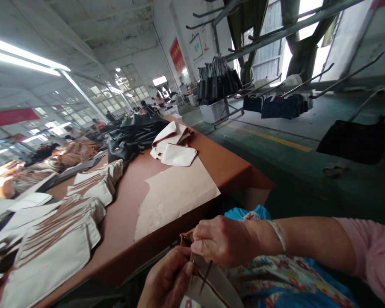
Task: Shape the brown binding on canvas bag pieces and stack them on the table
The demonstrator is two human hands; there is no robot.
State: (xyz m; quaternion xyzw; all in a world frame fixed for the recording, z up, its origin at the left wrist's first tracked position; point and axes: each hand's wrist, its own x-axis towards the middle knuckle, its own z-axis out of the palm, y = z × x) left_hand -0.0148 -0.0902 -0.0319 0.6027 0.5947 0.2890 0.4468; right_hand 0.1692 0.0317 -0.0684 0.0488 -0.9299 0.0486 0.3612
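Low in front of me, over my lap, a white fabric piece with brown edging (223, 284) is held between both hands. My left hand (168, 278) pinches its edge, thumb pressed against the fingers. Close against it, my right hand (220, 239) is closed with the fingers curled at the same edge. Below the right hand a thin dark pointed tool (206, 277) sticks out over the white fabric; its other end is hidden by the fingers. A small brown part (185, 239) shows at the fingertips.
A brown-topped table (125, 201) stands ahead, bearing a beige sheet (176, 194), folded white pieces (179, 154), black material (137, 132) and stacked white brown-trimmed pieces (60, 252) at left. Metal rack arms (349, 77) with dark bags (218, 83) are at right. People work far back.
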